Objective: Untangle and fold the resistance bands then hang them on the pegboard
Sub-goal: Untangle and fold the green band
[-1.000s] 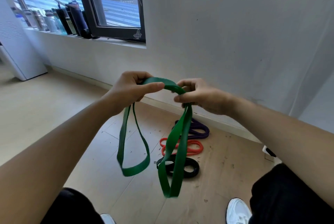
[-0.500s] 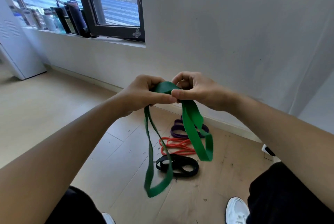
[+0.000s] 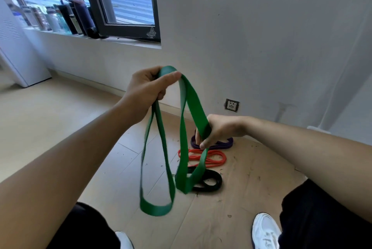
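Observation:
A wide green resistance band (image 3: pixel 182 134) hangs in two long loops in front of me. My left hand (image 3: pixel 148 89) grips its top bend, thumb pressed over it. Lower and to the right, my right hand (image 3: pixel 218 131) grips one strand of the right loop. On the wooden floor below lie three other bands in a row: a purple band (image 3: pixel 225 144) farthest, a thin red band (image 3: pixel 213 157) in the middle, and a black band (image 3: pixel 211 181) nearest, each partly hidden by the green one. No pegboard is in view.
A white wall with a socket (image 3: pixel 232 105) stands ahead. Several bottles (image 3: pixel 66 18) line the windowsill at upper left. A white cabinet (image 3: pixel 18 47) is at far left. My shoes (image 3: pixel 265 230) and dark trousers are at the bottom.
My hands were together at the band's top. My right hand has slid down and right along one strand; my left hand has risen with the top bend. The loops hang longer.

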### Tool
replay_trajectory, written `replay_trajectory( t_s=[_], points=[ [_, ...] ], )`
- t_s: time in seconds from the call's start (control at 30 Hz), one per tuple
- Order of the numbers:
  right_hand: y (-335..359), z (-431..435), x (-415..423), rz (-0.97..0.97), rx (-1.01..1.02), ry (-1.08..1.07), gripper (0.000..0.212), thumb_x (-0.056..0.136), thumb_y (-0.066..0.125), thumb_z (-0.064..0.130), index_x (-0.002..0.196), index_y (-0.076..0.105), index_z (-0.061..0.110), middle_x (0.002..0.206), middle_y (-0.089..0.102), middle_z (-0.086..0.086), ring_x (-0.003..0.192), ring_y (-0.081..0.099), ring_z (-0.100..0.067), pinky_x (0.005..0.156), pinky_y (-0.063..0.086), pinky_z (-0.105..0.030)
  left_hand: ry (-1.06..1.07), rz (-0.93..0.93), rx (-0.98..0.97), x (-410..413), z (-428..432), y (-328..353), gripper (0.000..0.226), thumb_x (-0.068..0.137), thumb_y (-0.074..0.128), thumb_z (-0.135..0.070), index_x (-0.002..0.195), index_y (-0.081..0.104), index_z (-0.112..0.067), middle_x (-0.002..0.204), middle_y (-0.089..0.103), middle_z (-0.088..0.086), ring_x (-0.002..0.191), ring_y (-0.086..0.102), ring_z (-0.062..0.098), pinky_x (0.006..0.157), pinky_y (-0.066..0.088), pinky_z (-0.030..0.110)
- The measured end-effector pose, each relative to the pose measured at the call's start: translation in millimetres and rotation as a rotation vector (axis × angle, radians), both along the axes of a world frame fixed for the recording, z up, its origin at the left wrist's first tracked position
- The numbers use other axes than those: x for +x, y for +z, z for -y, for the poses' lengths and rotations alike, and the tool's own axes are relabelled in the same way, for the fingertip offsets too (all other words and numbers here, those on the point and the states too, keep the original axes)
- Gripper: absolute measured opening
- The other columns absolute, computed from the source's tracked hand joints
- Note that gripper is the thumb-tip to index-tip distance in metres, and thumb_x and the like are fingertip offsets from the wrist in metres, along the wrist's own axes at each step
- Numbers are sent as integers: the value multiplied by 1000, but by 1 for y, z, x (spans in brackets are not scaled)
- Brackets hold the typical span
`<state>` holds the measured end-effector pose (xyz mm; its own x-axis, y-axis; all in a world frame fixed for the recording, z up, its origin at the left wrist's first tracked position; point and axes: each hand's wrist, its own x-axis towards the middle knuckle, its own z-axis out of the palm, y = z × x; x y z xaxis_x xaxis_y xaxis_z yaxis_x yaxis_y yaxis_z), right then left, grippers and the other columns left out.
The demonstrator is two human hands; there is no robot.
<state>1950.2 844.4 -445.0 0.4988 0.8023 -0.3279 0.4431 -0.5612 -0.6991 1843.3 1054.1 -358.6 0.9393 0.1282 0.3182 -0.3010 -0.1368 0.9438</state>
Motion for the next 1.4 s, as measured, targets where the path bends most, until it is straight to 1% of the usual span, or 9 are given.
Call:
replay_trajectory(
  t_s=[0.2, 0.3, 0.43, 0.5, 0.67, 0.87, 1.13, 1.27, 1.4],
  points=[
    [5, 13, 27, 92, -26, -141, 5, 84, 81, 11, 87, 79, 13, 83, 77, -6, 76, 71, -16, 67, 59, -31, 109, 0, 17, -2, -28, -4, 37, 73, 79, -40, 95, 73, -11, 61, 53, -9, 56, 43, 8, 55, 39, 19],
    [15, 23, 32, 73, 40, -182, 4, 87, 80, 14, 87, 79, 10, 77, 76, -6, 69, 68, -13, 52, 48, -20, 174, -30, 22, -3, -44, -11, 35, 74, 81, -40, 96, 74, -13, 62, 52, -7, 56, 43, 9, 54, 38, 20],
    [28, 29, 33, 36, 83, -152, 6, 87, 79, 11, 91, 79, 6, 71, 74, 5, 59, 61, -1, 52, 42, -13, 259, -84, -31, -2, -65, -19, 21, 85, 77, -30, 98, 73, -14, 62, 49, -8, 55, 43, 7, 56, 40, 19],
    [33, 32, 37, 36, 22, -107, 11, 84, 81, 8, 95, 79, 5, 74, 75, 8, 67, 66, 0, 63, 48, -13, 271, -104, -73, -1, -73, -20, 21, 88, 76, -29, 100, 72, -12, 64, 49, -7, 55, 43, 6, 56, 40, 19],
    [25, 48, 49, 166, -269, -63, 25, 77, 89, 19, 100, 80, 15, 98, 79, 0, 99, 72, -24, 96, 57, -43, 208, -147, -159, 1, -79, -16, 16, 90, 73, -27, 95, 69, -12, 61, 45, -8, 54, 38, 8, 51, 36, 17],
    [26, 53, 50, 106, 4, -158, 30, 83, 83, 15, 109, 73, 3, 104, 75, -13, 95, 70, -23, 91, 56, -36, -10, -231, -100, 0, -79, -20, 66, 56, 94, -51, 101, 71, -8, 65, 47, -6, 56, 42, 8, 51, 39, 16],
    [56, 3, -9, 81, 298, -81, 71, 83, 80, 40, 145, 50, 24, 130, 62, 6, 112, 64, -10, 92, 56, -25, -339, -258, 120, 6, -34, -19, 41, 67, 89, -46, 89, 73, -16, 71, 49, -3, 58, 42, 7, 55, 36, 17],
    [59, -26, -32, 21, 473, -67, 47, 86, 80, 26, 128, 63, 16, 116, 69, -1, 105, 68, -14, 96, 57, -31, -346, -218, 127, 8, -19, -16, 19, 79, 78, -31, 85, 70, -14, 68, 49, -2, 56, 41, 8, 54, 34, 18],
    [55, -38, -27, 50, 499, -98, 14, 87, 75, 11, 96, 66, 15, 91, 63, -2, 83, 64, -12, 84, 55, -31, -226, -160, 96, 6, -24, -12, 23, 79, 79, -31, 85, 70, -11, 64, 45, -3, 55, 37, 9, 52, 31, 19]
  ],
)
